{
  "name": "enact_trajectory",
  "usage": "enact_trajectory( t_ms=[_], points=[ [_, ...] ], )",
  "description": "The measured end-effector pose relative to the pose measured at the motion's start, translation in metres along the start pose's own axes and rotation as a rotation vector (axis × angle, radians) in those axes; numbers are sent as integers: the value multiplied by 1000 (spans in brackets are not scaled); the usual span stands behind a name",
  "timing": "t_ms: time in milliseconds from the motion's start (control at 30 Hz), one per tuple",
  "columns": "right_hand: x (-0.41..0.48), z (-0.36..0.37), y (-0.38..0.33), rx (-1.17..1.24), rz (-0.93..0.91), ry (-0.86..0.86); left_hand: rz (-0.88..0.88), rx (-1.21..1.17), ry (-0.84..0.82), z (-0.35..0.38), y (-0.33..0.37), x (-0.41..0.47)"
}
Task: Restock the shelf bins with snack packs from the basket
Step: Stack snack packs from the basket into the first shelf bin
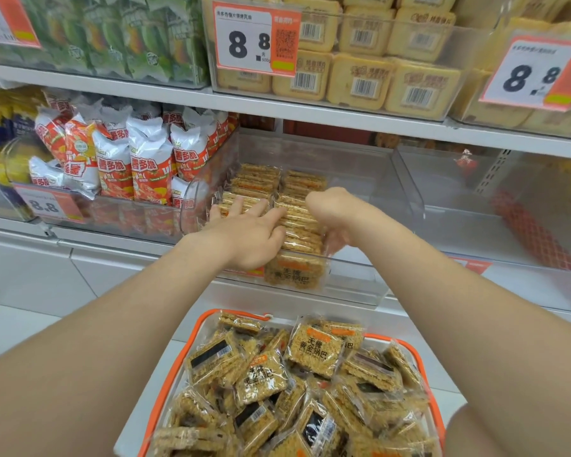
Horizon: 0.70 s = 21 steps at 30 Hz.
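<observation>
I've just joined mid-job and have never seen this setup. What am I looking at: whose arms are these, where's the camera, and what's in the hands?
There is no machine here. These are a person's two bare arms, filmed by one wide camera worn on the head, looking forward and down. The left hand lies flat, fingers straight, on rows of snack packs in a clear shelf bin. The right hand curls round the near end of a row. Below, an orange-rimmed basket holds spare packs.

white shelf [112, 240] | bin [356, 282] of snack packs [297, 196] at the grip | chip-bag bin [119, 212] left of it | clear bin [475, 232] right of it
</observation>
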State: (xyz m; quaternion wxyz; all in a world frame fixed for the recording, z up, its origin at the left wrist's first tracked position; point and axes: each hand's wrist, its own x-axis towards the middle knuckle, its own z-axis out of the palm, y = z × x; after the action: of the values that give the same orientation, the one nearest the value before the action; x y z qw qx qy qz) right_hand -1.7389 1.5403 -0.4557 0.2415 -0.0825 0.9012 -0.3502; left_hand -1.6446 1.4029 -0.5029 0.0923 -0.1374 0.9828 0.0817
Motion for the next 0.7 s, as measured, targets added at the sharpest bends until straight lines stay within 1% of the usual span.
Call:
enact_trajectory(
  t_ms=[33,67,133,200,267,333,367,400,467,533,600,667,700],
  points=[
    [-4,-3,3,85,3,-31,1,-3,-1,0,0,-1],
    [-8,-6,7,107,-4,-49,2,-4,3,-1,1,-3],
    [-15,-11,16,-2,-51,-30,16,-2,42,0,1,-5],
    [-25,-11,26,-181,-173,78,48,18,153,0,5,-9],
    [-33,-9,36,-339,-406,280,84,68,309,-3,15,-19],
    [-48,-8,44,-499,-679,447,132,47,443,-7,28,-31],
    [-59,-9,48,-540,-776,468,156,7,484,-10,35,-38],
    [-71,-11,53,-555,-834,449,168,-35,504,-11,42,-46],
    [-93,-15,62,-564,-846,379,157,-81,473,-9,53,-59],
    [-107,-18,73,-680,-819,260,156,-76,331,-1,61,-71],
    [-110,-20,88,-834,-734,-7,191,-31,124,10,69,-79],
    [-103,-21,107,-967,-586,-297,233,40,-76,23,79,-84],
    [-98,-20,117,-1035,-516,-408,259,64,-151,32,84,-86]
  ],
)
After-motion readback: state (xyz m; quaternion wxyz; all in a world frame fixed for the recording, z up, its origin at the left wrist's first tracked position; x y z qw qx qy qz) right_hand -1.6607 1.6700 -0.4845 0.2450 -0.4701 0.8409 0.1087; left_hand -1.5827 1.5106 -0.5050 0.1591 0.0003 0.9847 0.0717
